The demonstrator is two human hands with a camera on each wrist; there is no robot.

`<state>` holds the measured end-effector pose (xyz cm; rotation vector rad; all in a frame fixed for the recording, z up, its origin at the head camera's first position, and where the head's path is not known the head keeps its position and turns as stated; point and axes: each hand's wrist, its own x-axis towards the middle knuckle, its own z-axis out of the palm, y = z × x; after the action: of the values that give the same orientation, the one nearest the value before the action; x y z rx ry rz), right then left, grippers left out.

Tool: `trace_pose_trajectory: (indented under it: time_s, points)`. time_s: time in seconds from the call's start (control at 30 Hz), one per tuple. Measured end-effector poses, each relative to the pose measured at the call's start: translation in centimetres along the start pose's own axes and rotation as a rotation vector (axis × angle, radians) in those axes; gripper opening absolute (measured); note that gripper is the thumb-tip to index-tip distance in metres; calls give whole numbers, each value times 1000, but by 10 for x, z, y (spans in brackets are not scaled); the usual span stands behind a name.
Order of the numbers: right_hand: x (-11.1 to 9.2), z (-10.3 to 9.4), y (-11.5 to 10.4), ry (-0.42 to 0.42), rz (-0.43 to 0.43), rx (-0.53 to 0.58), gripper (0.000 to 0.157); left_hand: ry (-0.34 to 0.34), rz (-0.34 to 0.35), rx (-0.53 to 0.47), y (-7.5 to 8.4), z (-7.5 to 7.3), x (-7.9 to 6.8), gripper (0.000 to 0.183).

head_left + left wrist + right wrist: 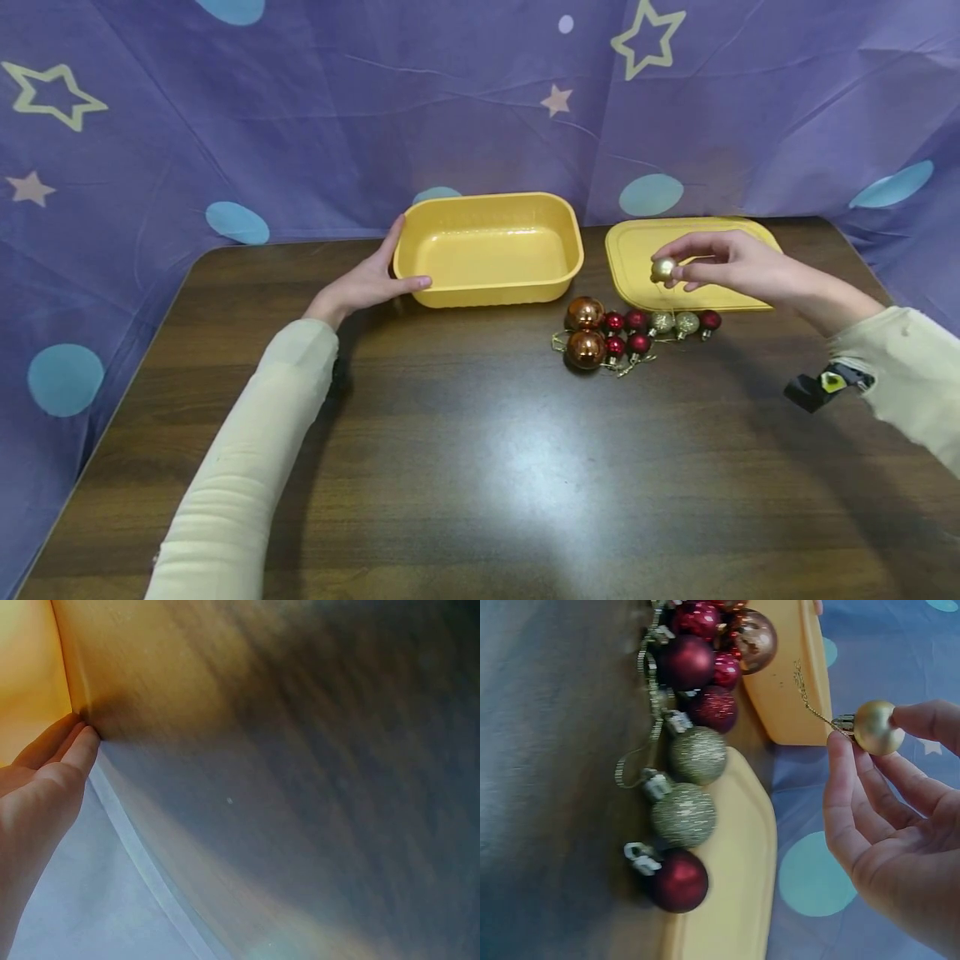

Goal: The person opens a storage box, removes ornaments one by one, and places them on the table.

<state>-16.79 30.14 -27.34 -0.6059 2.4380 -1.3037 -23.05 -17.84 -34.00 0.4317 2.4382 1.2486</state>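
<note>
In the head view, my left hand (365, 279) rests against the left end of a yellow plastic container (487, 296). Its thumb lies along the front corner; the other fingers, nearly straight in the left wrist view, touch the outer wall. My right hand (731, 262) pinches a small matte gold Christmas bauble (663, 269) between thumb and fingertips, over the flat yellow lid (630, 250). From the bauble's cap trails a thin gold string (811, 709). Below the lid's near edge lie more baubles: two shiny copper ones (585, 350), several small red ones (637, 321) and two glittery gold ones (686, 323).
The brown wooden table (450, 467) stretches toward me. Behind the container and lid hangs a purple cloth (337, 125) with stars and dots. Gold strings lie among the baubles. A black wrist device (817, 390) sticks out below my right sleeve.
</note>
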Motion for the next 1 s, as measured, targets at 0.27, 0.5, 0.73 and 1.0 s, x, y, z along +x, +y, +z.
trace_pose_trajectory:
  time_s: [0.27,0.5,0.73,1.0]
  points:
    - [-7,6,21,-26,-58,34,29,1,-3,8,0,0,0,109]
    - [-18,13,33,-18,-66,38,25,-3,6,8,1,1,0,108]
    - [-24,20,35,0,-79,-53,22,-1,10,11,1,0,0,108]
    - [-31,26,36,14,-37,-89,21,-3,-3,15,1,-1,-2,108]
